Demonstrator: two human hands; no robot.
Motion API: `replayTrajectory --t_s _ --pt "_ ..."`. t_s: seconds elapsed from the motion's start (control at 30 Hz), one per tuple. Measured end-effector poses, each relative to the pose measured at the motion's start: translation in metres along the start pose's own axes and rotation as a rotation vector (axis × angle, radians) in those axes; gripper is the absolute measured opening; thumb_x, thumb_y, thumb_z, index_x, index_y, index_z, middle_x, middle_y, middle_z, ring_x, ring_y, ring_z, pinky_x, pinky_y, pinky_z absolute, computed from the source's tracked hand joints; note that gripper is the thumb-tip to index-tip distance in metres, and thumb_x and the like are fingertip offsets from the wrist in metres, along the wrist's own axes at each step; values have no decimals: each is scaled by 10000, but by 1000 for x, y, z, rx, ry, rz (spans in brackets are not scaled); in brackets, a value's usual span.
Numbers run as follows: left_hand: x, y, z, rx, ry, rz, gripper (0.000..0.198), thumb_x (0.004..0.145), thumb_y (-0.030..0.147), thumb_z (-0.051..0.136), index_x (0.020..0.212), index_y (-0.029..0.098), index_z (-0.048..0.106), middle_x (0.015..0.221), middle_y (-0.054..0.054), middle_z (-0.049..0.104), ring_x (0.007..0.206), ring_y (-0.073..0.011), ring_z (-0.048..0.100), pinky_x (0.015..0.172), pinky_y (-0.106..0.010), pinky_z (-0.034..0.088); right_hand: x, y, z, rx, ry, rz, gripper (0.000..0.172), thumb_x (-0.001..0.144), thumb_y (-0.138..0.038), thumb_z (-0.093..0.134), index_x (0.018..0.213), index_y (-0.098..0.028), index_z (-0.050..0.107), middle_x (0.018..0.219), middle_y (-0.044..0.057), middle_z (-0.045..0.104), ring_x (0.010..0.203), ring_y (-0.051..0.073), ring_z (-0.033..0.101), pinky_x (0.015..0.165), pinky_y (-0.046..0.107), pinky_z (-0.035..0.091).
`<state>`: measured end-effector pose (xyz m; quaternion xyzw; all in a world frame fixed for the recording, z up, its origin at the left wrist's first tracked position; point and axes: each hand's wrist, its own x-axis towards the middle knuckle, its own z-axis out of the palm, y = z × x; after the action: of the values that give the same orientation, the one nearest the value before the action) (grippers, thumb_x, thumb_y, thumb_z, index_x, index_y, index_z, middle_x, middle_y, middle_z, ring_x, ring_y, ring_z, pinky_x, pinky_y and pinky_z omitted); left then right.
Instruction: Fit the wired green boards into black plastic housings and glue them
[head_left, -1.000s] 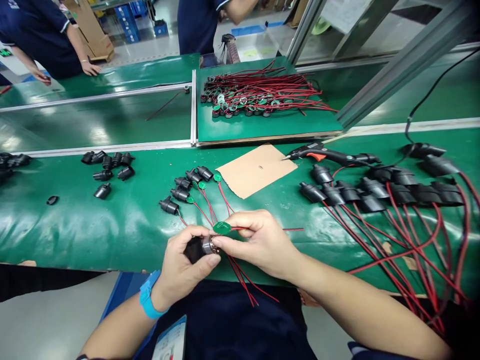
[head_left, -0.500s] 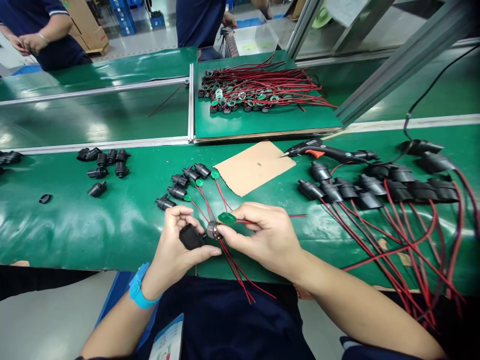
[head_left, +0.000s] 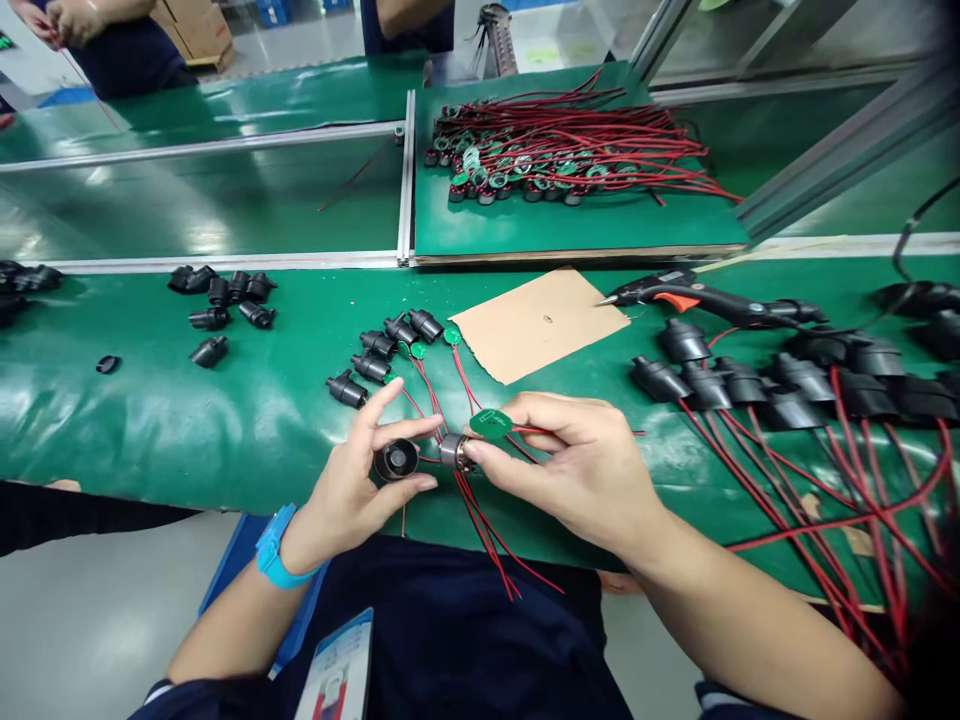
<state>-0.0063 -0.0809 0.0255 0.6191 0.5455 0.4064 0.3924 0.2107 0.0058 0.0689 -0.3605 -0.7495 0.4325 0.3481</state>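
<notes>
In my left hand is a black plastic housing, its round open end facing to the right and up. My right hand pinches a small round metallic motor-like part between thumb and fingers. A green circuit disc with red wires stands at those fingertips. The round part is close to the housing's right side, with a gap between them. Behind my hands lie several black housings and more green discs on red wires.
A glue gun rests by a cardboard sheet. Wired black housings crowd the right; loose housings lie left. A raised green board bears a pile of red-wired parts. Co-workers stand beyond the bench.
My left hand has turned the housing so its open end shows, and its index finger has lifted. The right hand still holds the round part and disc. The camera view has shifted.
</notes>
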Motion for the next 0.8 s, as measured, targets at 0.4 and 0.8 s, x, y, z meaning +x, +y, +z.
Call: replayTrajectory --t_s 0.4,0.8 --pt "-2 6 19 218 -18 290 928 921 106 573 1646 252 13 1185 -130 628 1030 -249 608 956 -418 524 -2 9 21 23 -99 -44 190 859 -284 729 727 -157 679 589 -48 501 501 64 320 473 237 267" --pt "-9 -7 21 48 183 191 922 894 95 692 1616 312 160 1212 -90 696 1219 -266 656 1093 -470 512 0 11 12 290 -265 221 277 868 -359 743 1075 -181 696 745 -20 634 580 89 474 526 214 385"
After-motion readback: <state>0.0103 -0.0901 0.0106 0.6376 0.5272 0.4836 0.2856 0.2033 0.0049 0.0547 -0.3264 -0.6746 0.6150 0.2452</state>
